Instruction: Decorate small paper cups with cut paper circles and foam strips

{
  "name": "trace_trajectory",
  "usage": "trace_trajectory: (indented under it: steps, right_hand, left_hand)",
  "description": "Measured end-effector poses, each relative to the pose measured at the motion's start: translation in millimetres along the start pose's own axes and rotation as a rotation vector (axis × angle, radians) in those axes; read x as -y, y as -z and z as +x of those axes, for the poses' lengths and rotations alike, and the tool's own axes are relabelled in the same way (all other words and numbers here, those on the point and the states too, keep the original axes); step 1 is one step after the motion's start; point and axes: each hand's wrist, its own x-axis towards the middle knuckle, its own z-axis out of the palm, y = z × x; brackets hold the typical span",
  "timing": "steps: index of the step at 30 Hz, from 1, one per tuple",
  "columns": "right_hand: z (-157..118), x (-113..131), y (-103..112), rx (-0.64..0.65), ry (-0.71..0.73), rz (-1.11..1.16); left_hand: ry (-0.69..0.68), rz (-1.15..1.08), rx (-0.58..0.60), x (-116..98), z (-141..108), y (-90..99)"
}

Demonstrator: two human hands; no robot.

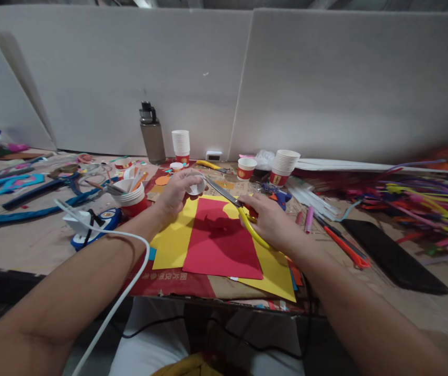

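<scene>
Pinched in the fingers of my left hand point(179, 189) is a small white round piece point(196, 187), partly hidden by the fingers. My right hand point(265, 216) grips a pair of scissors with yellow handles point(227, 196). The tips of its blades reach up to the white piece; whether they touch it I cannot tell. Below both hands a red sheet of paper point(219, 253) lies on top of yellow sheets point(171, 245), with the hands' shadow across it.
A red paper cup with pens point(133, 201) stands left, near a blue power strip point(97, 230). Behind are a bottle point(152, 138) and stacked paper cups point(181, 146). To the right lie an orange-handled cutter point(347, 248), a black phone-like slab point(394, 256) and colourful pipe cleaners point(435, 209).
</scene>
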Motion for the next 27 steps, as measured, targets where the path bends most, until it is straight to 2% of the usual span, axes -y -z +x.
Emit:
trace_trajectory:
  steps: [11, 27]
  right_hand:
    - [-1.1, -0.7, 0.8, 0.022, -0.037, -0.016]
    - [0.3, 0.0, 0.3, 0.045, -0.012, 0.055]
  left_hand:
    - [-0.011, 0.03, -0.001, 0.0, -1.9, -1.6]
    - [-0.035, 0.101, 0.0, -3.7, -4.3, -6.4]
